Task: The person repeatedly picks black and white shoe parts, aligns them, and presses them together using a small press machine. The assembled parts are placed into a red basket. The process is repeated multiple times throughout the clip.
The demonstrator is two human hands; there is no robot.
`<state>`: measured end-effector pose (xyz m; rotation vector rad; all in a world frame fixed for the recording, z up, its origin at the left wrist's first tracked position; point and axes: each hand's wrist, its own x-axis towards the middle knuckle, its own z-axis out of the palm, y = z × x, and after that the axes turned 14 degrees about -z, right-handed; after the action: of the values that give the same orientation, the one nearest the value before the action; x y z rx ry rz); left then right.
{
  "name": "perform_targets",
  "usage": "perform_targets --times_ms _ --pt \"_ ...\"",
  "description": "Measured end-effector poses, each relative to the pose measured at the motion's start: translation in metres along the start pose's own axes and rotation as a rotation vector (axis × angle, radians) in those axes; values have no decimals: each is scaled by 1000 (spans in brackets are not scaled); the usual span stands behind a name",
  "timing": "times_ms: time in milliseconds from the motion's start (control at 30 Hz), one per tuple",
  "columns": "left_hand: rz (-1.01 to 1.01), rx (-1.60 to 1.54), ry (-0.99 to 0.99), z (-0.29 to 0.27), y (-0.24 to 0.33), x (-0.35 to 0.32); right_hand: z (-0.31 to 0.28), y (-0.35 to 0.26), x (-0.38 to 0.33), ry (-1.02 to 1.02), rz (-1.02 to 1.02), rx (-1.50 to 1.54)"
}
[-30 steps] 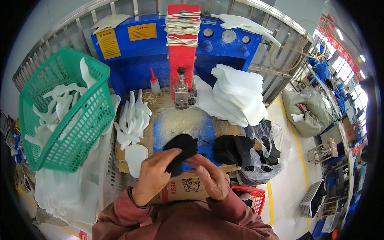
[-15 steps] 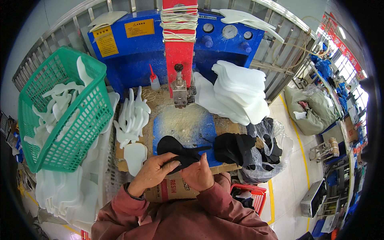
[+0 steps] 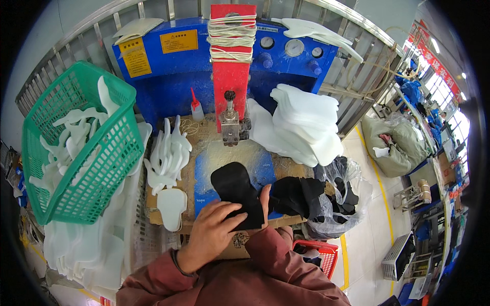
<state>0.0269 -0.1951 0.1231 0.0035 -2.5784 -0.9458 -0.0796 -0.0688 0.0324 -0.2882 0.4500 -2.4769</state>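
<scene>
A black sole-shaped piece [image 3: 236, 193] lies flat on the blue work plate [image 3: 205, 168], which is dusted with pale powder. My left hand [image 3: 212, 232] presses down on its near end with fingers spread. My right hand [image 3: 265, 200] grips the piece's right edge from the side; only its fingers show above my sleeve. The red press head [image 3: 230, 76] with its metal punch [image 3: 230, 127] stands just beyond the piece's far tip.
A green basket [image 3: 81, 153] of white cut shapes hangs at left. More white shapes [image 3: 168, 153] lie beside the plate, a white stack [image 3: 306, 125] at right. Black pieces [image 3: 298, 196] and a plastic bag [image 3: 342, 204] sit to the right, a red crate [image 3: 319, 255] below.
The black piece, held up and bent between both hands before, is now laid flat on the blue plate with its tip toward the punch. Both hands moved forward onto it.
</scene>
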Motion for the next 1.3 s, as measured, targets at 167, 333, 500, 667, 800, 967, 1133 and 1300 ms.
perform_targets --times_ms 167,333,500,667,800,967,1133,1300 --pt "52 117 184 19 15 -3 -6 4 31 -50 -34 158" --pt "-6 -6 216 51 10 5 -8 8 36 52 -26 169" --pt "103 -45 130 57 -8 6 -4 -2 47 23 -83 238" --pt "165 -16 55 47 -26 17 0 -5 67 48 -106 189" --pt "166 -9 52 48 -36 38 3 -7 92 53 -137 230" --pt "202 4 81 47 -41 59 10 -16 117 -6 -171 295" --pt "224 34 93 46 -41 71 15 -21 127 8 -164 338" --pt "216 44 64 46 -42 78 16 -19 132 53 -174 351"
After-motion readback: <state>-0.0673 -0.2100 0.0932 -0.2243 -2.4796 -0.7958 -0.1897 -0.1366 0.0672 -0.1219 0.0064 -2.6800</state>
